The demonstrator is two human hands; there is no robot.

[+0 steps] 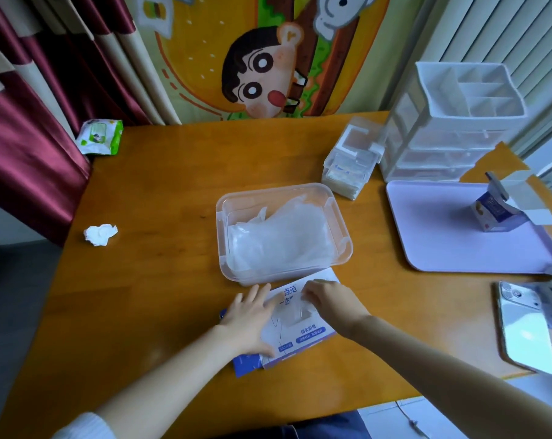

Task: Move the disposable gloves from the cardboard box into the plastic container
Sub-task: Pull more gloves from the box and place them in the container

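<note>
Left hand (252, 315) flat on glossy cardboard box (309, 334); right hand (331, 301) pinches filmy glove (295, 313); clear rectangular container (345, 231) holds crinkled gloves (278, 239).

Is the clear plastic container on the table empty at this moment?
No, a pile of thin clear gloves lies inside the plastic container.

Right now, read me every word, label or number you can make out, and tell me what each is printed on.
"点范": cardboard box, top face.
"一次": line below; rest covered by the clear glove the right hand pinches.
"结实耐用": same box, nearer edge.
The blue pill labels and small tag on the box: too small to read.
Print on the small carton on the purple tray: blurred.
Label on the green wipes pack: blurred.
</note>
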